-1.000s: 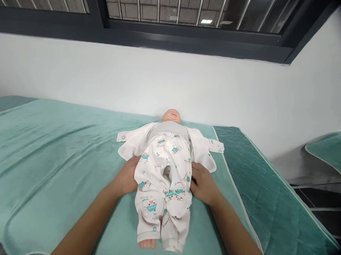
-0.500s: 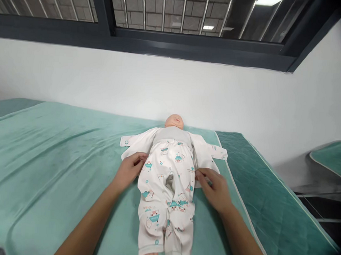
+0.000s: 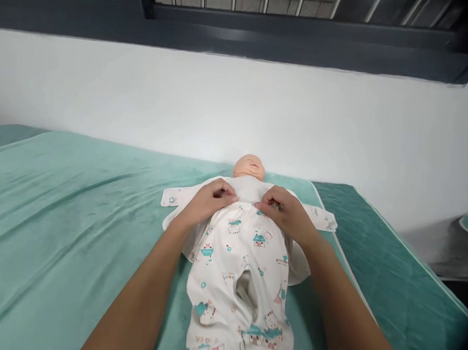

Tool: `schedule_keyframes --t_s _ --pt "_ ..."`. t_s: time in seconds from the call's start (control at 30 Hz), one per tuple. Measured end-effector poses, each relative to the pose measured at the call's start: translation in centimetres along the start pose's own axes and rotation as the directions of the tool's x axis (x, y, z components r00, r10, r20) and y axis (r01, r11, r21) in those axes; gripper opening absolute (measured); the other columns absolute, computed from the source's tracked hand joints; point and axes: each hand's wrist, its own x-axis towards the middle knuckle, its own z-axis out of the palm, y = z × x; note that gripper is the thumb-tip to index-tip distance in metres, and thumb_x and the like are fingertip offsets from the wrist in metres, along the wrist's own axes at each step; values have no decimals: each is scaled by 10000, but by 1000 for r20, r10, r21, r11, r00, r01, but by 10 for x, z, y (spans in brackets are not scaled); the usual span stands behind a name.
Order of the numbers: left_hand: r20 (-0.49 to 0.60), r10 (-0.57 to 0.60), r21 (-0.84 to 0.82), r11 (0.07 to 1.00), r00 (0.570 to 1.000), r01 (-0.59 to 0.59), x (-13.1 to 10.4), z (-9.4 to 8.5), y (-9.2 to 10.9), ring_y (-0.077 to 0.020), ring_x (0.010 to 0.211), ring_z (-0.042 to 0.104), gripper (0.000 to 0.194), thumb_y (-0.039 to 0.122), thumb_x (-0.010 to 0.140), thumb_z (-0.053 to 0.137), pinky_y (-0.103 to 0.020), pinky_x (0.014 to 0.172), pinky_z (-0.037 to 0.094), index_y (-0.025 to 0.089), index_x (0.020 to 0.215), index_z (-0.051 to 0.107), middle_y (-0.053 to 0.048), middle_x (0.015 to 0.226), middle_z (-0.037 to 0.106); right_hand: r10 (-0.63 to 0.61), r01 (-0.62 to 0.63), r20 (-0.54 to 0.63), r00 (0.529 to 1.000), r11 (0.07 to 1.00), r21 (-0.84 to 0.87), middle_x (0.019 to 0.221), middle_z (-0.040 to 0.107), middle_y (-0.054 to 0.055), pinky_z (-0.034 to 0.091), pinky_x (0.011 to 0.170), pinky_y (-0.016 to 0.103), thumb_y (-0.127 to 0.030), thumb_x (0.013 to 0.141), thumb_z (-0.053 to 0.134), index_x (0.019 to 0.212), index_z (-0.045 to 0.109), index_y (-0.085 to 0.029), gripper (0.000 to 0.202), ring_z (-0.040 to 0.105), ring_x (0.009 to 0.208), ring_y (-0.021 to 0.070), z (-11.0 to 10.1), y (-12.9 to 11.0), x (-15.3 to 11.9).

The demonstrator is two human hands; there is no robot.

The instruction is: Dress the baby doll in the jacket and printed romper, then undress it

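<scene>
A baby doll (image 3: 249, 167) lies on its back on a teal blanket (image 3: 69, 212), head toward the wall. It wears white printed trousers (image 3: 240, 270) and lies on an open white jacket (image 3: 173, 197) spread under it. My left hand (image 3: 208, 201) and my right hand (image 3: 285, 212) rest side by side on the doll's belly. The fingers of both pinch the top edge of the trousers at the waist. The doll's feet are out of view below.
A white wall (image 3: 238, 106) with a dark window frame (image 3: 242, 38) runs behind the bed. A darker quilted green mat (image 3: 374, 268) lies at the right, with a dark gap (image 3: 450, 262) beyond it.
Both hands have moved up from the doll's hips to its waist and closed on the trousers' top edge. The view has come closer and the doll looks larger.
</scene>
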Motion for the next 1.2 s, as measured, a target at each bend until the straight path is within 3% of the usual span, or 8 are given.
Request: schedule_keyframes --t_s 0.23,0.37,0.47,0.6,0.73,0.83,0.97,1.2 --pt "154 43 135 989 987 -64 -12 -13 4 -203 1040 538 217 427 782 711 -350 924 427 216 803 663 -36 1092 554 -73 75 121 990 997 -18 949 580 32 430 784 363 -465 845 689 756 536 -238 288 486 923 220 -7 -5 -8" --pt "110 115 161 978 987 -132 -15 -9 7 -217 1145 516 187 380 804 690 -380 1033 374 208 763 628 -32 1127 577 -101 107 155 983 994 -32 905 588 38 421 800 375 -467 869 655 699 477 -229 343 479 905 222 -6 -6 -7" --pt "28 126 123 984 992 -128 -11 -1 4 -196 1009 573 181 346 840 635 -351 932 428 194 770 567 -39 1054 633 -89 91 76 993 996 -19 820 579 23 404 794 364 -417 921 576 676 433 -224 343 486 849 201 1 -5 -6" --pt "-112 34 168 986 993 -15 5 8 -4 -153 766 552 183 368 876 570 -290 726 417 201 815 527 -3 845 632 168 -164 -46 985 983 78 649 467 -27 351 628 300 -480 933 511 662 407 -223 388 424 659 150 11 4 7" --pt "-241 -78 93 990 967 103 19 12 -15 -131 683 503 212 397 865 578 -262 655 377 200 813 519 28 733 557 356 -338 -26 934 906 255 613 398 -43 299 567 274 -575 889 530 625 398 -214 466 373 606 127 15 17 25" --pt "-211 -135 -9 991 968 136 21 12 -20 -131 672 506 249 419 814 642 -253 630 375 195 795 534 25 720 563 404 -377 -5 915 857 351 607 396 -52 293 553 268 -586 847 587 639 415 -216 458 353 586 118 17 21 25" --pt "-193 -76 15 997 978 80 16 11 -16 -140 732 533 215 390 786 676 -260 679 401 193 813 596 8 787 605 438 -372 -75 896 831 414 608 386 -72 289 539 256 -502 789 698 722 458 -226 372 341 571 107 20 15 10" --pt "-117 -117 -40 993 986 113 -3 5 -15 -124 683 473 240 420 838 617 -245 628 368 219 947 688 18 743 530 391 -307 -122 912 851 427 803 588 0 415 644 281 -449 794 697 875 613 -220 257 505 717 145 20 12 -1"
